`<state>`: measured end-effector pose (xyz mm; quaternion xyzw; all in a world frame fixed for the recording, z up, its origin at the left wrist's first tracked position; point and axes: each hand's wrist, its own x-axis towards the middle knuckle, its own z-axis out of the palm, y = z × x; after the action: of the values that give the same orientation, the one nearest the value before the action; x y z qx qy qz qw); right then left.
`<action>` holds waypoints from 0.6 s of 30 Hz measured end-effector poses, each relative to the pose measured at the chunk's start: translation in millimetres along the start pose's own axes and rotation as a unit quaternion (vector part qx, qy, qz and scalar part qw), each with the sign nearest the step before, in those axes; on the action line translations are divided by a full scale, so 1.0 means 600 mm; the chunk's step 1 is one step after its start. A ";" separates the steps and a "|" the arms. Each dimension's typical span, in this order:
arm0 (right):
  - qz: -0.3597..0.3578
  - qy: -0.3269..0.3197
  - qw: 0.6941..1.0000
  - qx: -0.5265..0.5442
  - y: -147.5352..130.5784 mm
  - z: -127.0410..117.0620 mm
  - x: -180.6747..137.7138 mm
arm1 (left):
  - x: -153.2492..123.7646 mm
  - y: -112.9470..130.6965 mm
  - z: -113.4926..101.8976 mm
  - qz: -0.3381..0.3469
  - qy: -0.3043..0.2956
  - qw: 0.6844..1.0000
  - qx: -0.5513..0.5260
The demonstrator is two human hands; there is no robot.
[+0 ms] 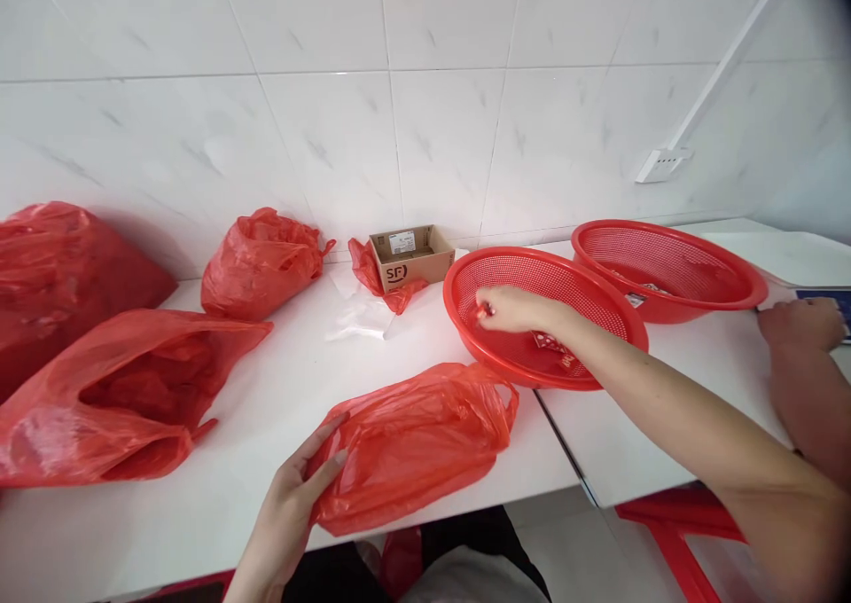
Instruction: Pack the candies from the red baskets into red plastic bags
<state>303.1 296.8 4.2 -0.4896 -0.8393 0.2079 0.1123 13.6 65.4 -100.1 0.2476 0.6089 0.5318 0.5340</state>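
My left hand point(292, 497) grips the near left edge of a crumpled red plastic bag point(412, 443) lying at the front of the white table point(266, 381); thumb and fingers pinch the film. My right hand point(505, 309) reaches across into a round red mesh basket point(465, 319). Its fingertips are pinched together near the basket's left inner wall, and what they hold is too small to name. Small red packets point(555, 348) lie on the basket's floor under my forearm.
A second red basket point(665, 270) holds a few packets at the right. Another person's hand point(801, 324) rests by a dark device point(828, 300). Three more red bags point(259, 262) point(126, 390) point(53, 275), a small open cardboard box point(412, 257) and clear film point(359, 319) sit left and centre.
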 end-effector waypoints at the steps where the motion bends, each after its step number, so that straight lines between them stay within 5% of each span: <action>1: -0.020 0.007 0.999 0.024 -0.017 -0.003 -0.002 | -0.001 0.001 0.002 0.002 0.000 1.000 -0.004; 6: -0.176 -0.116 0.964 0.163 -0.102 0.067 -0.051 | -0.002 0.006 0.025 0.019 -0.027 0.999 0.000; 11: -0.155 -0.155 0.969 0.111 -0.121 0.148 -0.076 | 0.006 -0.004 0.033 0.025 -0.039 0.999 0.000; 15: -0.107 -0.089 0.980 0.142 -0.075 0.083 -0.051 | 0.008 -0.015 0.022 0.033 -0.031 0.999 0.013; 18: -0.019 -0.001 0.999 0.043 0.006 0.015 -0.013 | 0.007 -0.019 0.018 0.040 -0.018 0.999 0.028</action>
<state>306.5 289.3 -5.6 -0.4683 -0.8389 0.2419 0.1359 25.2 69.6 -110.9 0.2959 0.6031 0.5309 0.5165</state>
